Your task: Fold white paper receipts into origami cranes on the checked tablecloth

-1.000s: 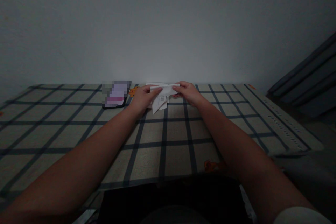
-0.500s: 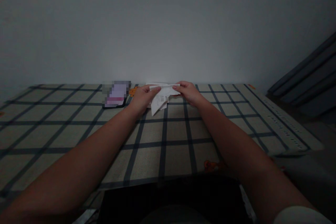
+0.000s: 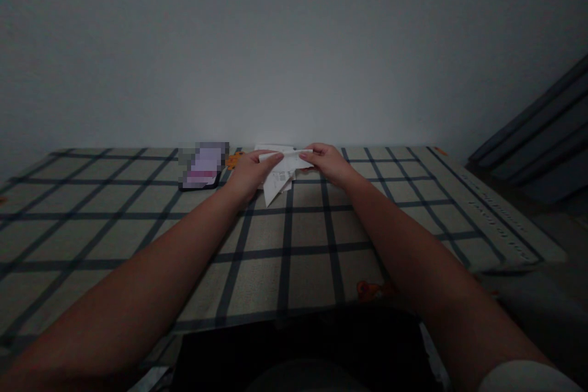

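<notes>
A white printed sheet of paper [image 3: 276, 179], partly folded, is stretched between my two hands near the far edge of the table. My left hand [image 3: 250, 173] pinches its left end, thumb on top. On the other end, my right hand [image 3: 329, 162] closes with thumb and fingers. One pointed corner of the paper hangs down toward me, with small print on it. Behind and under it lie more white papers [image 3: 269, 147], mostly covered by the held sheet and my left hand.
A phone [image 3: 202, 165] with a lit, blurred-out screen lies left of my left hand. The checked tablecloth [image 3: 307, 269] covers the table, which stands against a grey wall [image 3: 294, 49]. Dark curtain folds [image 3: 542, 135] hang at the right.
The paper's upper edge has tilted and its hanging corner has dropped slightly toward me. Both hands keep their hold, with the right hand shifted a little left.
</notes>
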Motion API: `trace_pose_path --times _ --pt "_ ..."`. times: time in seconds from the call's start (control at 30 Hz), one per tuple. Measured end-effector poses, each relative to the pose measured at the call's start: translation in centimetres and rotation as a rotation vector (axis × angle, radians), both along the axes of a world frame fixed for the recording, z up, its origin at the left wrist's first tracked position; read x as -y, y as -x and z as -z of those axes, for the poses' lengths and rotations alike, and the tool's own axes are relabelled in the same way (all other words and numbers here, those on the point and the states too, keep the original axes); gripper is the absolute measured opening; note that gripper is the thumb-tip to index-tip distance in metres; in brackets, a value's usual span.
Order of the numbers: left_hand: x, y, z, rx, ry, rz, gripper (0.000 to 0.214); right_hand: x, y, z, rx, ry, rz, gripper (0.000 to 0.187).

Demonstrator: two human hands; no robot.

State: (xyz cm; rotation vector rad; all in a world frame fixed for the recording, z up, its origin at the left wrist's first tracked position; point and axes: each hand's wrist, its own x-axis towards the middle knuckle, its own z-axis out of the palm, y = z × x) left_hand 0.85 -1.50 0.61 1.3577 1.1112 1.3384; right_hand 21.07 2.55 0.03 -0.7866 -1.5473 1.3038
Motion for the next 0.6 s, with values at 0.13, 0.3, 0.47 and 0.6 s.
trace_pose_path --times 0.13,0.3,0.47,0.6 --pt "0.2 0.2 -0.3 -0.082 -0.028 -0.052 0.046 -0.2 -0.1 0.0 -0.019 0.019 -0.023 0.028" --pt "0.1 0.3 -0.1 -0.109 -0.029 -0.072 0.05 0.6 -0.2 -0.9 0.076 0.013 0.093 0.026" --pt "-0.2 0.3 0.3 -0.028 -0.027 -0.058 0.048 1.1 -0.1 -1.5 0.119 -0.013 0.136 0.024" --pt "-0.6 0.6 0.8 0.008 -0.032 0.002 0.046 0.9 0.0 -1.3 0.083 0.003 0.128 0.024"
